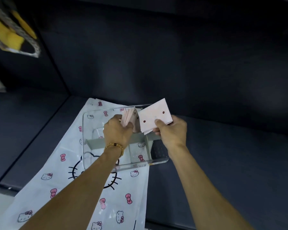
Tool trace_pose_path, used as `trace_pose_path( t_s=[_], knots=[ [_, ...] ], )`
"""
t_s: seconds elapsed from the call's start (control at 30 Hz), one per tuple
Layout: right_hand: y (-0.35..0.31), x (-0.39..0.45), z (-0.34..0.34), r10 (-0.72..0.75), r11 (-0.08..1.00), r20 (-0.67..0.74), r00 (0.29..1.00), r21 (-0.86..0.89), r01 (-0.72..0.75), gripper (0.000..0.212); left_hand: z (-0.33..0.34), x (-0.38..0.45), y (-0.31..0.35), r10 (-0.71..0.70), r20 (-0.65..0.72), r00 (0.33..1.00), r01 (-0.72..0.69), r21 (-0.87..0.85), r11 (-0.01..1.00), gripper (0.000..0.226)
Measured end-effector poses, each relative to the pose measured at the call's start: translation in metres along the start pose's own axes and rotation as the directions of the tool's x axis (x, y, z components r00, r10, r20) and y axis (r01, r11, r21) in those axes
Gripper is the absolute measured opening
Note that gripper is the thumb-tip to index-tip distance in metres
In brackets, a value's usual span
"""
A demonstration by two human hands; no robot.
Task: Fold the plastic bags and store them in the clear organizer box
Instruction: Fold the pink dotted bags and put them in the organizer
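Dark tabletop [223, 155] and wall; right grip [170, 130] pinches folded bag [154, 116], left grip [117, 128] pinches stack [128, 116].

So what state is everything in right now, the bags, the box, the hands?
Folded bag: folded flat, pinched by the right hand over the box.
Stack of folded bags: upright in the box, held by the left hand.
Clear organizer box: open, no lid on it, divided by grey partitions.
Hello Kitty bag: unfolded, flat under the box.

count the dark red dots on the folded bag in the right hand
2: one dot near the upper right of the folded bag, one dot at its lower left. The right hand's thumb may hide more.
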State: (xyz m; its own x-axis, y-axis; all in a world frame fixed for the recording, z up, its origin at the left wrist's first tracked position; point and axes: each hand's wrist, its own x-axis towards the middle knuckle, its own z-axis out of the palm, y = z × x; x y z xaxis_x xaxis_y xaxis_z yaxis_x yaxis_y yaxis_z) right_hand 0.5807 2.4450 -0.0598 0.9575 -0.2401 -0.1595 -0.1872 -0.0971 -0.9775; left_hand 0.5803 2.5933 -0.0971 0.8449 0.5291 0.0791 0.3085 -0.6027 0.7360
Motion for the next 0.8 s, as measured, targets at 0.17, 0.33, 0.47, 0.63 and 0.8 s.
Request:
trace_pose_path(
  t_s=[0.17,0.33,0.47,0.63,0.8],
  knots=[
    [0.004,0.001,0.027,-0.384,0.729,0.072,0.920,-0.588,0.350,0.010,-0.001,-0.003,-0.004,-0.043,-0.033,0.999,0.040,-0.070,0.997,0.034],
    [0.004,-0.006,0.046,-0.193,0.591,0.301,0.934,-0.724,0.355,0.022,-0.007,-0.011,-0.009,0.025,-0.006,1.000,-0.025,-0.167,0.986,0.039],
    [0.000,0.000,0.042,-0.162,0.646,0.209,0.964,-0.716,0.264,0.023,-0.009,-0.014,-0.011,0.074,0.018,0.997,-0.070,-0.166,0.984,0.039],
    [0.003,0.002,0.039,-0.118,0.800,0.245,0.962,-0.551,0.238,0.023,-0.012,-0.016,-0.010,0.081,0.062,0.995,-0.067,-0.199,0.978,0.039],
    [0.013,-0.004,0.033,-0.408,0.738,0.184,0.894,-0.510,0.442,0.014,-0.012,-0.019,-0.010,0.094,0.079,0.992,-0.075,-0.219,0.973,0.041]
  ],
)
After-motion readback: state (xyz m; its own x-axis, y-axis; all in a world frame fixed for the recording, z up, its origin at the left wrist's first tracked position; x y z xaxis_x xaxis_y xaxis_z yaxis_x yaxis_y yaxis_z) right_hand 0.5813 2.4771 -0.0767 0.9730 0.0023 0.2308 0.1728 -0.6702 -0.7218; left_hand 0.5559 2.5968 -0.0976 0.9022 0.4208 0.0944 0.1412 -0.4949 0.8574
